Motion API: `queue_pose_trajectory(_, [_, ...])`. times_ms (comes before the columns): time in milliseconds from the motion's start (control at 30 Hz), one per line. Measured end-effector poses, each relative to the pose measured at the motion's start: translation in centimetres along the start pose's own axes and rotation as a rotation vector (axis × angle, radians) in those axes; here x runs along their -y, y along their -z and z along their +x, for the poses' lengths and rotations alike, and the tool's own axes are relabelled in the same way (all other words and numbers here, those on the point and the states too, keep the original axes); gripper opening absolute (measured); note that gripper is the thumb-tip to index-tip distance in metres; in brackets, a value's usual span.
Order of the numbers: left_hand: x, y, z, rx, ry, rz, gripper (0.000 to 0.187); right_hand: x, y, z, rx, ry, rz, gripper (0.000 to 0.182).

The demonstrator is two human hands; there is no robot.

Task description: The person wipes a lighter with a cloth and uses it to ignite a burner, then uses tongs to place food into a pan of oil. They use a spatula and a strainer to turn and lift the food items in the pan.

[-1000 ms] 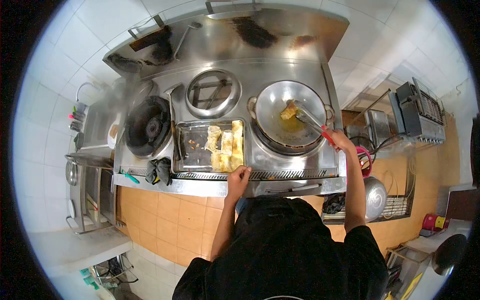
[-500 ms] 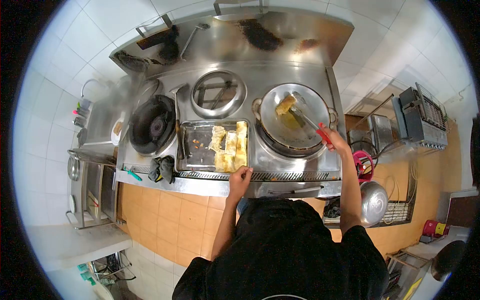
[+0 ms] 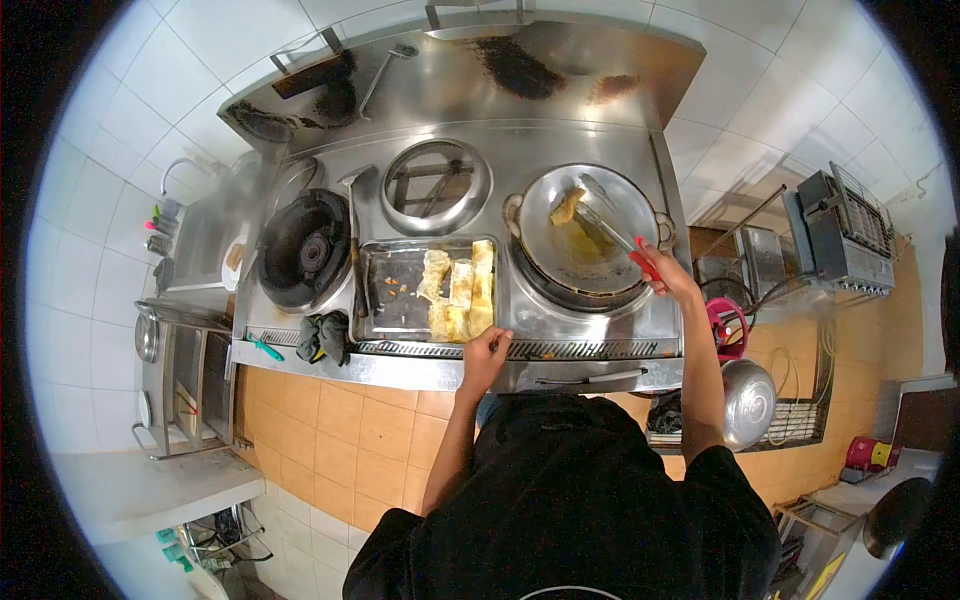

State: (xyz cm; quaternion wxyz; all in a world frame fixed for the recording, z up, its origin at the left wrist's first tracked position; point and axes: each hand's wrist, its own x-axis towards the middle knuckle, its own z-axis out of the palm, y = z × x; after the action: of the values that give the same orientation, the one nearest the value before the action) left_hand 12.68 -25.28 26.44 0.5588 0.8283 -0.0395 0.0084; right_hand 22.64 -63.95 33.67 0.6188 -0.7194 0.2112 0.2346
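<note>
My right hand (image 3: 668, 274) is closed around the red handles of metal tongs (image 3: 612, 230). Their tips reach into a wide two-handled wok (image 3: 640, 200) with a little yellowish oil (image 3: 585, 245) at the bottom. At the tips, a browned folded piece of food (image 3: 567, 206) is tilted on its edge. My left hand (image 3: 485, 360) is curled shut by the front right corner of a metal tray (image 3: 385, 325); what its fingers hold, if anything, is hidden. Several pale yellow, flat folded pieces (image 3: 482, 280) lie in the tray's right half, crumbs in its left.
Left of the tray are a blackened burner (image 3: 310, 250), a long-handled turner (image 3: 355, 220) and a dark cloth (image 3: 323, 338). A metal ring (image 3: 437, 187) sits behind the tray. A teal-handled tool (image 3: 265, 347) lies at the front edge. A metal bowl (image 3: 748, 405) stands low at right.
The food piece in the wok has turned from lying flatter to standing on its edge. The tongs and my right hand have shifted slightly. My left hand has barely moved.
</note>
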Motion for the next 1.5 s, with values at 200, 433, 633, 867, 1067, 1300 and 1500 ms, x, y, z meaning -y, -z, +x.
queue_pose_trajectory(200, [0.3,0.2,0.0,-0.003,-0.005,0.003,0.024,0.5,-0.2,0.9,0.029,0.03,-0.013,0.064])
queue_pose_trajectory(433, [1.1,0.2,-0.2,-0.019,0.011,0.019,0.023,2.3,-2.0,2.4,-0.004,0.009,-0.051,0.065])
queue_pose_trajectory(633, [0.7,0.7,-0.5,-0.056,0.006,0.002,0.024,2.8,-1.9,2.5,0.048,0.022,-0.08,0.06])
queue_pose_trajectory(867, [0.9,0.0,-0.3,-0.02,0.02,-0.017,0.025,2.7,-0.9,2.7,-0.048,0.081,-0.071,0.064])
queue_pose_trajectory(1067, [-0.4,0.3,0.2,0.05,0.066,0.001,0.023,0.9,-1.0,3.9,-0.119,0.08,-0.287,0.072])
queue_pose_trajectory(1300, [0.3,0.5,-0.8,-0.024,0.013,0.004,0.023,-1.1,0.6,0.7,-0.118,0.006,-0.42,0.074])
queue_pose_trajectory(1500, [-0.6,-0.1,-0.4,0.03,0.027,0.015,0.023,-2.2,0.8,-2.2,-0.142,0.014,-0.293,0.066])
